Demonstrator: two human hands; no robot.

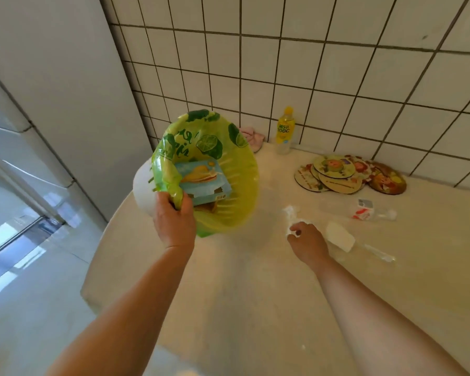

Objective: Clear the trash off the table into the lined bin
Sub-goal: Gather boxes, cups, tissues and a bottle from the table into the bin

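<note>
"What are your hands doing?"

"My left hand [174,221] grips the rim of the bin [143,191] and a bunch of its green bag [215,147]. I hold the bin tipped over the table [242,294]. My right hand [307,237] pinches a crumpled tissue [291,215] that lies on the table."

"What's in the bin?"

"A blue box [204,183]. So I think I'm partway done."

"What's left?"

"Near my right hand lie a folded white paper [341,236], a clear wrapper [377,252] and an empty bottle [364,210]. Next I must lift the tissue and drop it in. It's light, so I should hold the bin close."
</note>
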